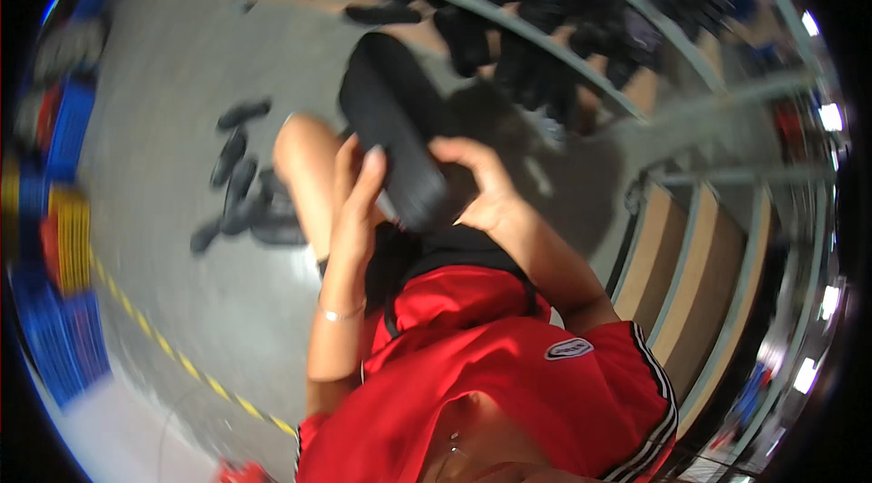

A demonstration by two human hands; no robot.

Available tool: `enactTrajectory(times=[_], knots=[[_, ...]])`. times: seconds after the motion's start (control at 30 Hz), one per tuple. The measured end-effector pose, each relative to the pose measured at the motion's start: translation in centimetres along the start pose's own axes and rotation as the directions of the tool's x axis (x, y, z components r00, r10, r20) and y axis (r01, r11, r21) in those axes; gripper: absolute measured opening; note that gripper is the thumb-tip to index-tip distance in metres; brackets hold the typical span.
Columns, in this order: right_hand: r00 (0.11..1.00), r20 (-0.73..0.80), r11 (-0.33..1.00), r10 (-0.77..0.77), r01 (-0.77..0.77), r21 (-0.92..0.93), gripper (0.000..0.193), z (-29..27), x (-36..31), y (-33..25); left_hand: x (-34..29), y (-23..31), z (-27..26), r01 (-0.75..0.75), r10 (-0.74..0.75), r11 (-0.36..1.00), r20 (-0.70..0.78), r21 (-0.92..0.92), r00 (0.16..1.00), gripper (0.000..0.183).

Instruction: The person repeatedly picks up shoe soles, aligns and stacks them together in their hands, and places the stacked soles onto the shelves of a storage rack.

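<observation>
In front of my lap I hold a long black shoe sole (391, 124) with rounded ends, tilted away from me. A second dark surface lies along its right side; blur hides whether it is a separate sole. My left hand (357, 183) grips the left edge, thumb near the side wall. On the right edge, the bent fingers of my right hand (486, 183) press close to the near end. Several black shoe-like pieces (238, 183) lie loose on the floor to the left, beyond my bare knee.
Shelves with grey metal rails (472, 2) at the far side carry many dark shoe-like pieces. Wooden-board shelving (686, 256) stands at the right. Blue crates (68, 329) and a yellow crate (68, 238) line the left. A yellow stripe (173, 347) crosses the grey floor.
</observation>
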State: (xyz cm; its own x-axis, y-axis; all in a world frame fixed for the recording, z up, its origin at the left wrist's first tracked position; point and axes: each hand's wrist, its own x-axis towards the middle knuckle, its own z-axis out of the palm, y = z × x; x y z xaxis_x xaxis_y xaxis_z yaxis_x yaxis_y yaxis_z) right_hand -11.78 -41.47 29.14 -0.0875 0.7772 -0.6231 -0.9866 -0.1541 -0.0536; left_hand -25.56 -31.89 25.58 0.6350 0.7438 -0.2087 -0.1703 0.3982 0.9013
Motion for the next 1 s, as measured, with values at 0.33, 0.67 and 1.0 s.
enactTrajectory(times=[0.33,0.67,1.0], knots=[[0.612,0.133,0.169,-0.779,0.411,-0.896,0.102,-11.4,-13.2,3.2,-1.8,-3.6,11.3,0.532,-0.474,0.846,0.412,-0.032,0.778,0.06],[-0.109,0.511,-0.521,-0.852,0.107,-0.846,0.036,-25.3,-27.9,10.7,-5.3,-7.0,18.9,0.562,-0.455,0.77,0.877,0.301,0.154,0.055],[-0.476,-0.645,-0.034,-0.598,0.819,-0.572,0.043,-30.3,-56.9,18.1,-0.2,-7.8,19.5,0.314,-0.689,0.723,0.675,0.615,0.265,0.032]])
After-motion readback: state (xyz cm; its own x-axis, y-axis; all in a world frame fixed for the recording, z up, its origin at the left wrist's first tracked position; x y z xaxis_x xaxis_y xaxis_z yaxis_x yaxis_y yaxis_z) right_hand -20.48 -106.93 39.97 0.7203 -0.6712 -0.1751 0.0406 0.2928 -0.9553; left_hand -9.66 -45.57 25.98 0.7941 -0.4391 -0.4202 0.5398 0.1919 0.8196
